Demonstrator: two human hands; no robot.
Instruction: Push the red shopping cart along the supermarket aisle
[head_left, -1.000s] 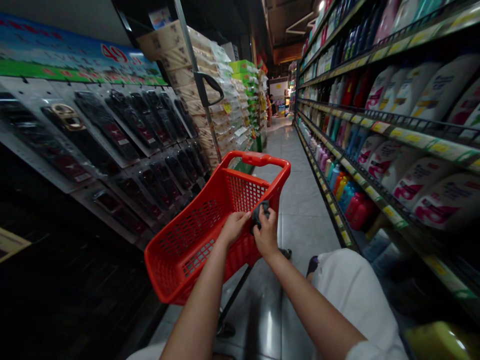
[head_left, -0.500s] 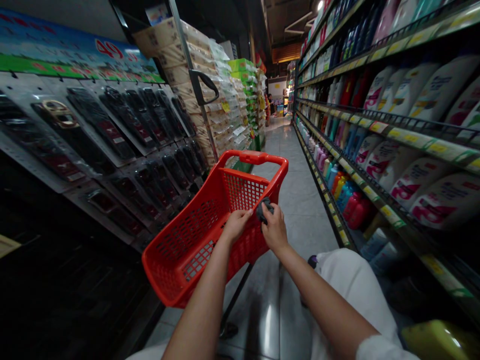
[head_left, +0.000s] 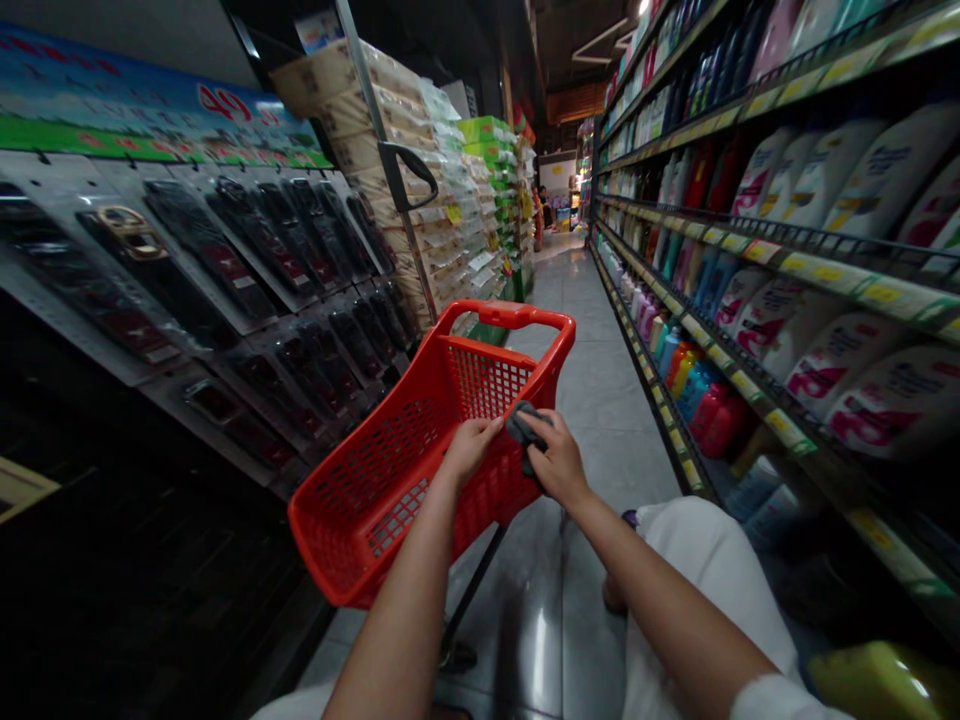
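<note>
A red plastic shopping cart (head_left: 352, 480) with lattice walls stands before me, its handle towards the aisle. My left hand (head_left: 472, 446) is closed on the cart's near side rim, thumb on top; the fingers under it are partly hidden. Just to the right, my right hand (head_left: 556, 458) holds a crumpled dark grey cloth (head_left: 525, 424) against the same rim, close to the handle end. Part of the cloth hangs below the fingers. The basket's floor grid shows nothing lying on it.
Shelves of shampoo bottles (head_left: 817, 370) line the right side. Packaged belts (head_left: 202, 240) hang at the left, with stacked cartons (head_left: 420, 150) beyond. A metal pole with a black handle (head_left: 409, 175) rises behind the cart. Grey tiled floor (head_left: 574, 350) runs down the aisle, where a person sits far off.
My right hand has shifted slightly right and down, and more of the grey cloth shows on the rim and below the fingers. The left hand stays on the rim.
</note>
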